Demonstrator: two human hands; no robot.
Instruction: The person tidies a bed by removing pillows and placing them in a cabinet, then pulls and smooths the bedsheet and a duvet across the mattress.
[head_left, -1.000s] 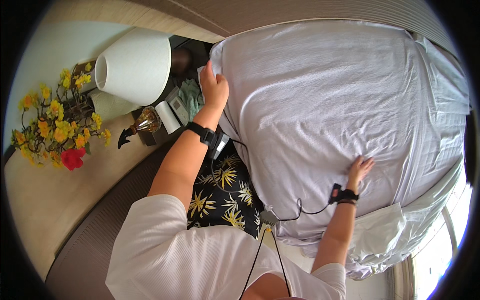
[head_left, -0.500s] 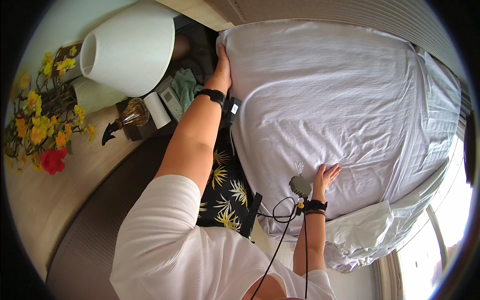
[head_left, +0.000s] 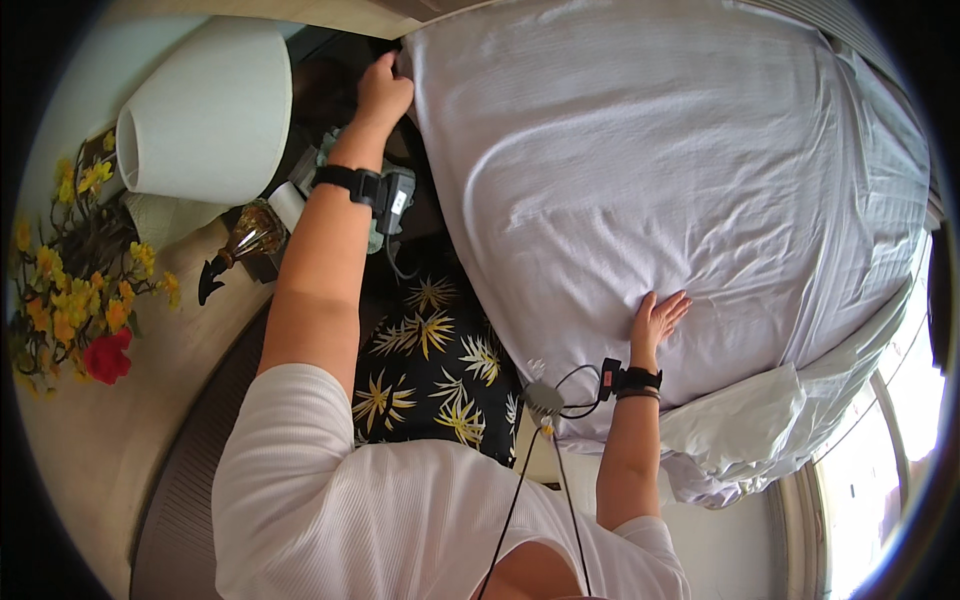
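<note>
A pale lavender bed sheet (head_left: 620,170) covers the mattress, smooth at the far left and wrinkled toward the right. At the far left corner of the bed is my left hand (head_left: 385,95), beside the sheet's edge. Its fingers are curled and partly hidden, and I cannot make out what they hold. My right hand (head_left: 660,318) rests flat on top of the sheet, nearer to me, with its fingers outstretched. Each wrist wears a black band with a small device. Thin black cables hang in front of my chest, with a grey disc (head_left: 543,399) on them.
Left of the bed, a white lampshade (head_left: 215,115) lies tilted by a glass lamp base (head_left: 255,232) and yellow artificial flowers (head_left: 70,295) on a wooden surface (head_left: 165,400). Bunched bedding (head_left: 735,425) hangs at the right near a bright window (head_left: 860,500). Black floral cloth (head_left: 430,370) shows below me.
My left hand has moved left and away from me, off the mattress side, with its fingers more curled. My right hand stays flat on the sheet. The view has shifted.
</note>
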